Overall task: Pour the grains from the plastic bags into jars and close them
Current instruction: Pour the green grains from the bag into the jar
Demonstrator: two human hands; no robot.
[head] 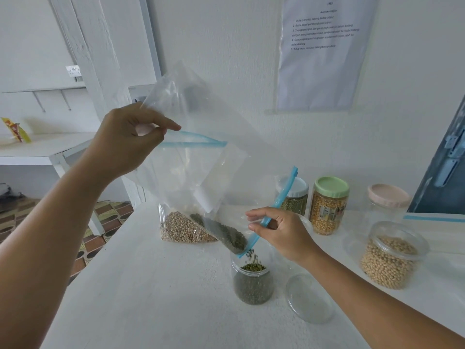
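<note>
Pinching the bag (201,152) by its upper corner with our left hand (130,137) and its blue zip edge with our right hand (279,230), we tip green beans (226,234) into the open jar (253,280) on the white table (151,298).

Wall notice (324,34) top cut off; print unreadable.

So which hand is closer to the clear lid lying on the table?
Right. The right hand holds the bag's zip edge just above and left of the clear lid; the left hand is far up-left, pinching the bag's bottom corner.
</note>
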